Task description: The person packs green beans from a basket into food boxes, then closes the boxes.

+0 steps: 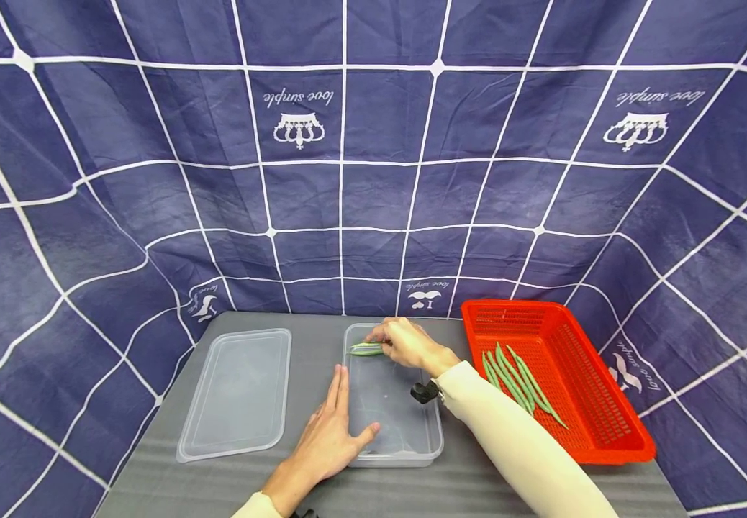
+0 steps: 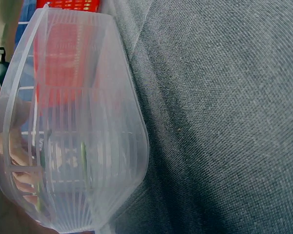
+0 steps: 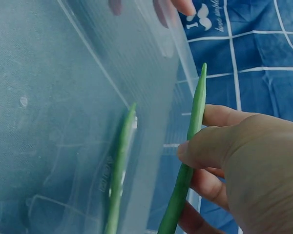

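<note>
A clear plastic container (image 1: 406,439) stands on the grey table. My right hand (image 1: 388,341) reaches over its far end and pinches a green bean (image 1: 365,350) between thumb and fingers. In the right wrist view that held bean (image 3: 189,146) hangs at the container's rim, and a second bean (image 3: 119,170) lies on the container floor (image 3: 49,122). My left hand (image 1: 342,416) lies flat on the table with straight fingers along the container's left wall, its thumb at the near rim. In the left wrist view a bean (image 2: 83,157) shows faintly through the container wall (image 2: 102,87).
The container's clear lid (image 1: 237,392) lies flat to the left. A red mesh basket (image 1: 581,403) at the right holds several green beans (image 1: 516,378). A dark blue gridded cloth (image 1: 373,180) hangs behind and beside the table.
</note>
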